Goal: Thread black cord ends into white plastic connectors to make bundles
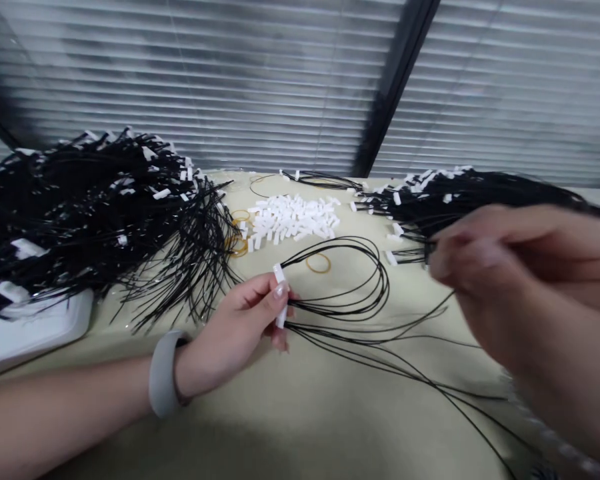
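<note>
My left hand (253, 307) pinches a long white connector (281, 320) between thumb and fingers. Thin black wires (340, 312) come out of this connector; some bend round in a loop above, others trail to the lower right. Blurred by motion, my right hand (510, 287) is raised at the right with thumb and fingers pressed together. One black wire runs up to the edge of that hand and passes out of sight behind it. Whatever is between the right fingertips is too blurred to make out. A yellow rubber band (319, 263) lies behind the wire loop.
Loose white connectors (295, 217) lie heaped mid-table. A big pile of black wires (80, 207) with white ends fills the left, above a white container (40, 333). Another wire bundle (495, 190) lies back right. More rubber bands (237, 247) sit left of the heap. Window blinds (280, 87) stand behind.
</note>
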Demonstrator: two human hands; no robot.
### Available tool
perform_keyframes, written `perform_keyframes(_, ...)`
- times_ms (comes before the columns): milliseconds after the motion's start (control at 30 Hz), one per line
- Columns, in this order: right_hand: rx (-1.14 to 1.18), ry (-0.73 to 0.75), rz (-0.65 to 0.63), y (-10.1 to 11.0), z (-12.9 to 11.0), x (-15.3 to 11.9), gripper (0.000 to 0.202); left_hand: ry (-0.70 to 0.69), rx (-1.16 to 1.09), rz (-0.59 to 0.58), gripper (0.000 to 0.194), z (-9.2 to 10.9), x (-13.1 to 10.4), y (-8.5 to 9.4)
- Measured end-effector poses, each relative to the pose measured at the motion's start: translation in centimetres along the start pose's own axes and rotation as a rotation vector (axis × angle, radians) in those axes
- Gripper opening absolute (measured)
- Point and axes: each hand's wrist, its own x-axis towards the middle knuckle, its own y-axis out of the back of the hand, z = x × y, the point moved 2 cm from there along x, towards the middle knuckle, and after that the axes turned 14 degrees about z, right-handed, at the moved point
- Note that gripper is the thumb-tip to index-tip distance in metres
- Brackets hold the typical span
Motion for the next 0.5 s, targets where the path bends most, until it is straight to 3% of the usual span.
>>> perform_keyframes(133,-0.066,0.191,-0.306,-2.3,-0.2,-1.3,0.008,0.010,0.005,0.003,0.023,0.0,-0.1,-0.2)
perform_keyframes(200,-0.056,0.228,-0.389,-3.4,0.1,-1.9,0.011,0.000,0.024,0.017,0.023,0.1,-0.2,-0.3)
perform_keyframes(500,-0.073,0.258,-0.431,-5.5,1.1,-2.8,0.019,-0.035,0.100,-0.078,0.023,-0.3,-0.3,-0.3)
